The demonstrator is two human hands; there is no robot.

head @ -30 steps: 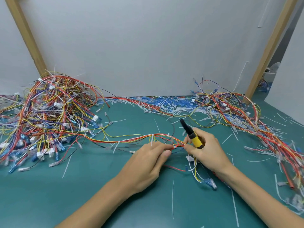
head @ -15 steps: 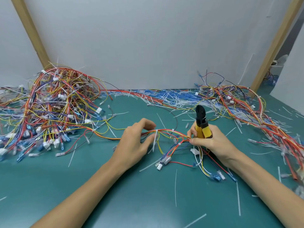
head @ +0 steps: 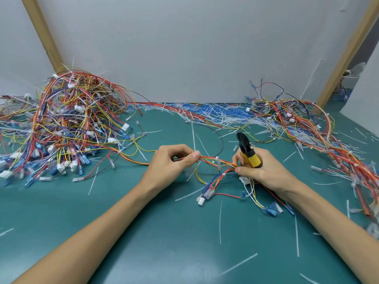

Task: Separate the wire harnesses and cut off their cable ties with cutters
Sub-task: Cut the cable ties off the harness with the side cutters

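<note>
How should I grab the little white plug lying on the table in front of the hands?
Pinch the white plug by its blocky body, from above and from the near side. It lies flat on the green table, and its wires run off the far end, so the near side is free.

You have a flat teal-green table surface point(head: 164, 232) before you, running back to a plain white back wall point(head: 184, 48). A light-brown wooden post point(head: 43, 35) rises at your left, another wooden post point(head: 346, 52) at your right, and a white side panel point(head: 363, 93) stands just past the right one.
</note>
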